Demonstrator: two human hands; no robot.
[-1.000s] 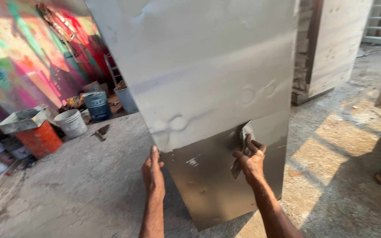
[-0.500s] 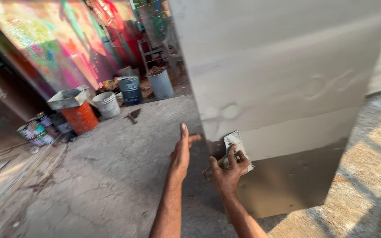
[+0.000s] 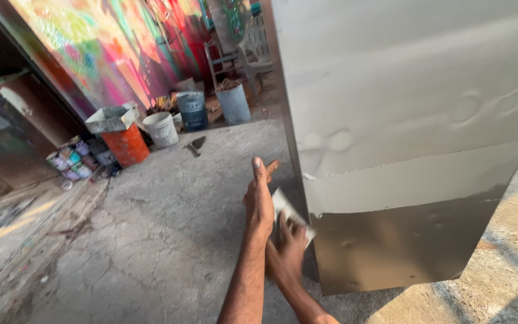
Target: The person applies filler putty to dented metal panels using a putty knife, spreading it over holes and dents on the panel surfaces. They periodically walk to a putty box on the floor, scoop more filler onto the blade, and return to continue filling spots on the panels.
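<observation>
Scraper (image 3: pixel 292 214) between both hands, beside panel (image 3: pixel 415 120)

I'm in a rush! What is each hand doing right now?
Left hand: open, fingers straight, by the panel edge.
Right hand: closed on a scraper.

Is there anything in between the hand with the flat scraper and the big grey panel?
Nothing visible. The right hand holds the scraper by the grey panel, at its left edge. The left hand is open beside it, to the left, not in between.
</observation>
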